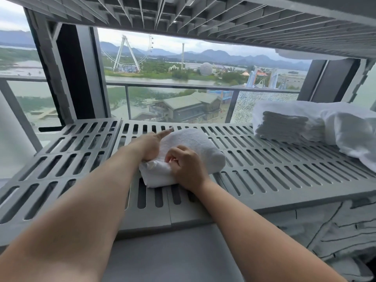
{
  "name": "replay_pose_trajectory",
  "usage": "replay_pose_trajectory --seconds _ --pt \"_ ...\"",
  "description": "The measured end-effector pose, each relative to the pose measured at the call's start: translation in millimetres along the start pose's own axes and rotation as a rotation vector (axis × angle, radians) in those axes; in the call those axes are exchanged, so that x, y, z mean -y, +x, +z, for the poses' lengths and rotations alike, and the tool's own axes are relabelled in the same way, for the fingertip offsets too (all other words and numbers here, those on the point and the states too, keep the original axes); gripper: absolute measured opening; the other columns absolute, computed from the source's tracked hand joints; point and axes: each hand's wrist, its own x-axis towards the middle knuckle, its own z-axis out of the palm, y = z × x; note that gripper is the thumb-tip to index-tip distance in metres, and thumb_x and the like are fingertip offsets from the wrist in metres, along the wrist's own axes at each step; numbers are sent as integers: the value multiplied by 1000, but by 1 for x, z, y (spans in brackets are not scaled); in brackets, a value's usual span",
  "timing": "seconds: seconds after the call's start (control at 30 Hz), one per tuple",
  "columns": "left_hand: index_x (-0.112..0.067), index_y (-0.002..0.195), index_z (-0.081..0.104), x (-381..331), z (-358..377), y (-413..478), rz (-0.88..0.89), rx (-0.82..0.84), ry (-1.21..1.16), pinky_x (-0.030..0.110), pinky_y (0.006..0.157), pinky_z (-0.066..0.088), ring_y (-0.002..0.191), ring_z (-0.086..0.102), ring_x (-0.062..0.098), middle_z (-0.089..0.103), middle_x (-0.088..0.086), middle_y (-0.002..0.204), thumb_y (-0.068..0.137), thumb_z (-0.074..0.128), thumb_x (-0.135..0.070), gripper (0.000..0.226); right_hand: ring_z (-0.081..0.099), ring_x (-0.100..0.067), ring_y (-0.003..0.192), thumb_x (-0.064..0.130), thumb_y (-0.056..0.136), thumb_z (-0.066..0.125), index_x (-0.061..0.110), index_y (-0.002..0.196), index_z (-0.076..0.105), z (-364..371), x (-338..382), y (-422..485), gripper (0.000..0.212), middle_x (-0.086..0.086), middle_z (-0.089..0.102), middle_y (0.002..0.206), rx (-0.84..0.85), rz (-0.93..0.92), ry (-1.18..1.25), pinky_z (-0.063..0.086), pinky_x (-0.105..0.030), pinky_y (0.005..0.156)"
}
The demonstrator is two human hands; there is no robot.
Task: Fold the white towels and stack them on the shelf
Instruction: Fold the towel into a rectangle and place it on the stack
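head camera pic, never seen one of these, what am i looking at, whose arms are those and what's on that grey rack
There is just one picture, taken by a wide-angle camera worn on a person's head, looking forward and down. That is why two bare arms reach in from the bottom edge: they belong to the wearer. No machine is involved.

The grey slotted surface is a shelf in front of a window. In the middle lies a folded white towel. The left hand rests on its left side with a finger stretched out, while the right hand pinches the near edge in a closed grip. At the right sits a stack of folded towels, with a loose heap of white cloth beside it.
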Motion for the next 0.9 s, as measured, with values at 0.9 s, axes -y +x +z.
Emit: replay_pose_trajectory --seconds 0.9 --pt "-22 147 40 -95 2 -50 11 -253 329 52 97 50 134 43 33 43 11 149 102 37 -49 53 45 -38 126 42 92 37 25 142 39 -62 -39 -7 52 -19 47 139 236 705 -359 41 -47 89"
